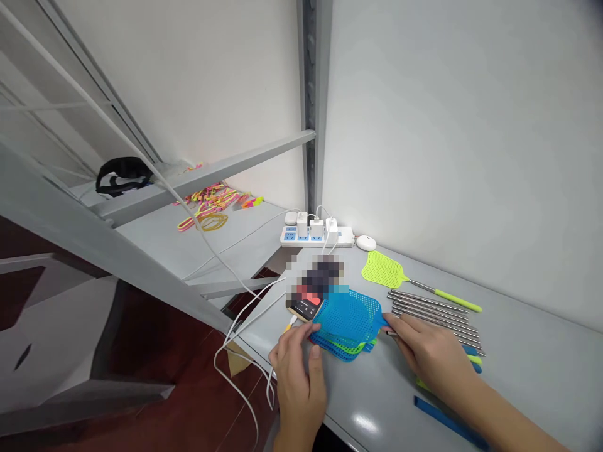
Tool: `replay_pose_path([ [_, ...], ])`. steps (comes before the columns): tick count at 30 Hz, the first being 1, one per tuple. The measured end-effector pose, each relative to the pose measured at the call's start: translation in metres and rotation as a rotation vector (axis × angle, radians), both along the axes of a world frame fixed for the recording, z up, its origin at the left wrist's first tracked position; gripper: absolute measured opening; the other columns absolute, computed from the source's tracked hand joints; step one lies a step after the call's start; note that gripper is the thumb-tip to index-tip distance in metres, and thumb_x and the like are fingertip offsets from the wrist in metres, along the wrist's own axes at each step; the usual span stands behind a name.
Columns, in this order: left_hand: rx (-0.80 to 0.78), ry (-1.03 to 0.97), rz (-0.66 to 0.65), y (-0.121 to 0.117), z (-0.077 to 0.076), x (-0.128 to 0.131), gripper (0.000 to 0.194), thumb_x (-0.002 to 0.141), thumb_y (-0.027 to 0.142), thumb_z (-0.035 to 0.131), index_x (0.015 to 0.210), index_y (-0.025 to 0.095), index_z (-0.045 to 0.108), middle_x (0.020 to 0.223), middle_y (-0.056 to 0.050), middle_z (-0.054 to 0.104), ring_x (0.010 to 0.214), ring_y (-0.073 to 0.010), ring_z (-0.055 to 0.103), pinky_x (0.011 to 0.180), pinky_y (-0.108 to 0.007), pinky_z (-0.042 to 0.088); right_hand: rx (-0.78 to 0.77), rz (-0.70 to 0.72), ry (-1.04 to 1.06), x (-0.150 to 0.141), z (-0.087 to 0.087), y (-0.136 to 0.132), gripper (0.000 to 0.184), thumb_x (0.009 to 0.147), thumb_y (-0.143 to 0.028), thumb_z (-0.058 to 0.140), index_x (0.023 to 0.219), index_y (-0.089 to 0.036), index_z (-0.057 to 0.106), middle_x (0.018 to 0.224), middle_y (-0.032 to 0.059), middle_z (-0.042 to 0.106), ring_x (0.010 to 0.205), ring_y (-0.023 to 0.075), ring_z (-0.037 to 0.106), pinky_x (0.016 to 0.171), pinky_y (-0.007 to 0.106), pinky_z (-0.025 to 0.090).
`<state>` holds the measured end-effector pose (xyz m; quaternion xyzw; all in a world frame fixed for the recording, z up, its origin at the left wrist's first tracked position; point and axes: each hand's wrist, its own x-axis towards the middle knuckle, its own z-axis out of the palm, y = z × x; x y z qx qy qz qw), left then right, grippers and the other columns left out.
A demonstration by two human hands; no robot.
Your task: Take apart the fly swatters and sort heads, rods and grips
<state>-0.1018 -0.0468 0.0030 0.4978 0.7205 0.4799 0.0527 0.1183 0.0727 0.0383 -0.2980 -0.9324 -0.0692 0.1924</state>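
A stack of blue and green mesh fly-swatter heads (351, 320) lies on the grey table (527, 370). My left hand (299, 370) rests at the stack's near-left corner, thumb and fingers curled and touching the edge, beside a phone (306, 306). My right hand (431, 351) lies on the table right of the stack, fingertips pinching the end of a metal rod (391, 333) at the blue head's neck. Several metal rods (433, 314) lie in a row behind it. A complete yellow-green swatter (384, 270) lies farther back.
A white power strip (316, 235) with plugged chargers and trailing white cables (245, 307) sits near the wall with a small white round device (366, 242). Colourful bands (214, 204) lie on the left surface. A blue strip (447, 419) lies near the table's front edge. A black headset (117, 176) sits far left.
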Motion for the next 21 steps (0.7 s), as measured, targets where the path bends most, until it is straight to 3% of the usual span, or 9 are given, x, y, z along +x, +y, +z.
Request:
replay_pose_path([
  [6,0.007,0.015,0.073,0.001,0.000,0.002,0.033,0.099,0.033,0.038,0.128,0.025,0.052,0.126,-0.009,0.060,0.121,-0.0276,0.049,0.100,-0.047,0.031,0.030,-0.028,-0.029,-0.019,0.003,0.000,0.031,0.103,-0.027,0.036,0.116,-0.017,0.062,0.074,0.0023,0.065,0.061,0.0159,0.063,0.050,0.027,0.036],
  [13,-0.153,0.138,0.030,0.005,0.011,0.005,0.038,0.099,0.032,0.040,0.135,0.026,0.051,0.130,-0.007,0.062,0.128,-0.0309,0.043,0.101,-0.052,0.026,-0.203,-0.137,-0.187,-0.031,0.012,-0.009,0.032,0.102,-0.035,0.037,0.115,-0.021,0.063,0.084,0.0030,0.066,0.065,0.0192,0.066,0.051,0.029,0.039],
  [17,-0.176,0.228,-0.006,0.006,0.009,0.004,0.036,0.097,0.030,0.045,0.131,0.029,0.057,0.131,-0.005,0.064,0.128,-0.0341,0.042,0.097,-0.053,0.025,-0.271,-0.242,-0.225,-0.038,0.024,-0.009,0.046,0.101,-0.049,0.031,0.123,-0.020,0.060,0.101,0.0079,0.065,0.067,0.0210,0.067,0.051,0.031,0.040],
  [21,-0.151,0.308,-0.023,0.008,0.007,0.002,0.030,0.095,0.028,0.050,0.119,0.030,0.066,0.128,-0.004,0.066,0.122,-0.0360,0.046,0.094,-0.053,0.024,-0.340,-0.293,-0.197,-0.056,0.034,0.006,0.060,0.099,-0.060,0.025,0.141,-0.023,0.046,0.114,0.0116,0.063,0.076,0.0230,0.068,0.058,0.031,0.043],
])
